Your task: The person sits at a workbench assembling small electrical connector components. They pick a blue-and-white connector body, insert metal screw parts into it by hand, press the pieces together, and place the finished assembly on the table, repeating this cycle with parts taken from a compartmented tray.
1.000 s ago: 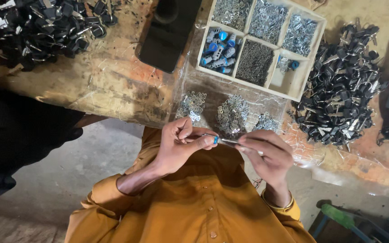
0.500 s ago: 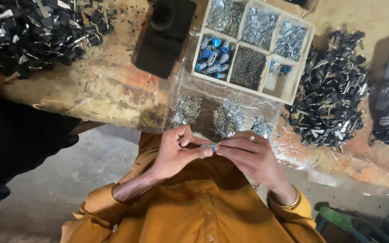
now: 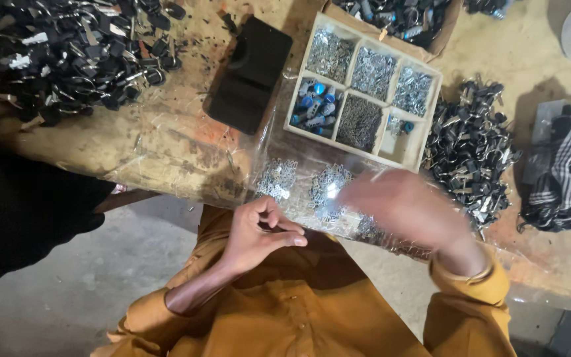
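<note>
My left hand point(image 3: 259, 237) is held over my lap in front of my orange shirt, fingers curled tight against the thumb as if pinching a small piece that barely shows. My right hand point(image 3: 401, 206) is a blur above the table's near edge, over small heaps of silver metal pieces point(image 3: 325, 188) lying on clear plastic sheet. Whether it holds anything cannot be made out. Beyond them stands a wooden divided tray point(image 3: 424, 142) with silver bits, dark chain and blue-tipped parts point(image 3: 312, 109).
A black case point(image 3: 249, 73) lies left of the tray. Heaps of black key-fob parts sit at the far left point(image 3: 67, 49) and right of the tray point(image 3: 470, 149). A checked cloth point(image 3: 566, 172) is at the right edge. A cardboard box point(image 3: 398, 16) of parts sits behind the tray.
The two hands were together, pinching a small blue-tipped piece. My right hand has now pulled away up and to the right toward the table; the left stays curled over my lap.
</note>
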